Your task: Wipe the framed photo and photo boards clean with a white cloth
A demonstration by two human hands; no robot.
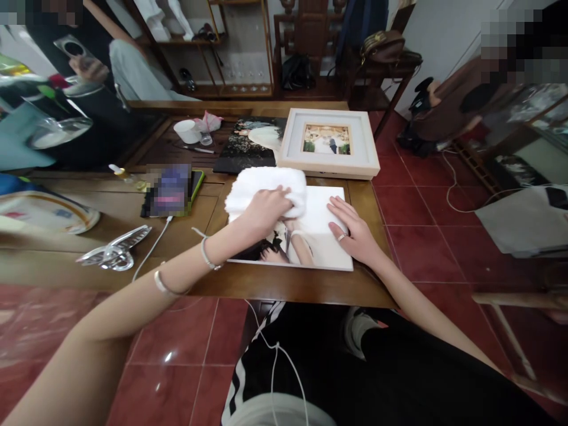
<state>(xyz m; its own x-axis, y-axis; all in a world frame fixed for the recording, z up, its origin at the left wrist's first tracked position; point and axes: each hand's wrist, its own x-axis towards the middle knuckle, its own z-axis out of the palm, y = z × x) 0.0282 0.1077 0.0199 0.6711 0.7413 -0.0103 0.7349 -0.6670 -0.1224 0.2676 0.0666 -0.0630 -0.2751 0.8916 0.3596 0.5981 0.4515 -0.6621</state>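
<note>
A white fluffy cloth (261, 186) lies over the upper left of a photo print (326, 242) on the wooden table. My left hand (270, 208) is closed on the cloth, its fingers bent into the fabric and pressing it to the print. Part of the picture, with dark and pale clothing, shows below the cloth; the rest of that side is hidden. My right hand (352, 229) rests on the print's right edge with fingers spread and a ring on one of them.
Behind the print are a white framed photo (368, 139) and a dark photo panel (239, 145). Leftward lie a white cup (187, 131), a phone (171, 190) with a cable and a silver hair clip (118, 248). Other people stand at far left and right.
</note>
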